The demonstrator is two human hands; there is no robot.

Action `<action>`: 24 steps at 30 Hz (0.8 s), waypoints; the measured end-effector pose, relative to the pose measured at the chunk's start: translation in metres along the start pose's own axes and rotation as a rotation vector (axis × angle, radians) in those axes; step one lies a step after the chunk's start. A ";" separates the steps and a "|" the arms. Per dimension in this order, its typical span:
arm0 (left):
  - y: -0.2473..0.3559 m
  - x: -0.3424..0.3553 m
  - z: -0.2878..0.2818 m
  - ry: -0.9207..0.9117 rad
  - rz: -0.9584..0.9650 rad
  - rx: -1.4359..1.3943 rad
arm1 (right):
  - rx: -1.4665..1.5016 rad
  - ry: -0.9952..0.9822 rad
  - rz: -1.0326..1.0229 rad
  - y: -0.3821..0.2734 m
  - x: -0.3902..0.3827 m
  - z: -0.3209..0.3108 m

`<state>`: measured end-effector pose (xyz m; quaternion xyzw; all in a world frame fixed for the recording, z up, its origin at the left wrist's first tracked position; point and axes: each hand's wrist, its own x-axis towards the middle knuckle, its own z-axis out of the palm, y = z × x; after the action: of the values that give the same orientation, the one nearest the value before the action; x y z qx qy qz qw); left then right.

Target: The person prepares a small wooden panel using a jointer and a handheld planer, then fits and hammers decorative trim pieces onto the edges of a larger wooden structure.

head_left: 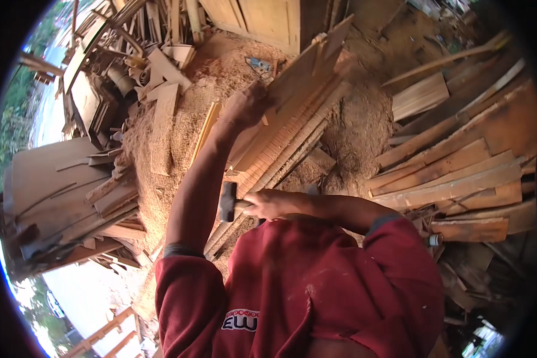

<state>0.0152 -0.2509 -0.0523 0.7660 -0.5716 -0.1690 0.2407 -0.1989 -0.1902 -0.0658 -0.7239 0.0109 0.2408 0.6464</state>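
My left hand (250,102) is stretched forward, its fingers closed at the near-left edge of a long wooden board (304,73) that slants away to the upper right. Close to my body, my right hand (275,204) is wrapped around the handle of a hammer (228,201). The dark, blocky hammer head points left, apart from the board. Beneath the board lies a long wooden beam or bench top (280,156) with a rough, ridged side. A thin pale strip of wood (204,134) leans just left of my left forearm.
Wood shavings (215,62) cover the floor, with a blue power tool (259,64) lying on them ahead. Stacked planks (453,179) fill the right side. Scrap wood (167,67) and a large panel (48,179) crowd the left. A wooden cabinet or door panel (265,21) stands at the back.
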 end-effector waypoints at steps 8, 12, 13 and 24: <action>0.033 0.002 -0.013 -0.016 0.055 -0.072 | -0.007 0.413 -0.078 0.074 0.094 0.037; 0.035 0.006 -0.014 -0.038 -0.102 -0.037 | -0.435 0.515 -0.373 0.090 0.111 0.050; 0.034 0.005 -0.012 -0.021 -0.096 -0.073 | -0.657 0.493 -0.475 0.077 0.100 0.054; 0.030 0.016 -0.010 -0.033 -0.063 -0.026 | -0.732 0.548 -0.506 0.084 0.103 0.051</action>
<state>0.0014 -0.2716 -0.0273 0.7775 -0.5489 -0.1964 0.2359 -0.1527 -0.1253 -0.1842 -0.9189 -0.0806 -0.1334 0.3625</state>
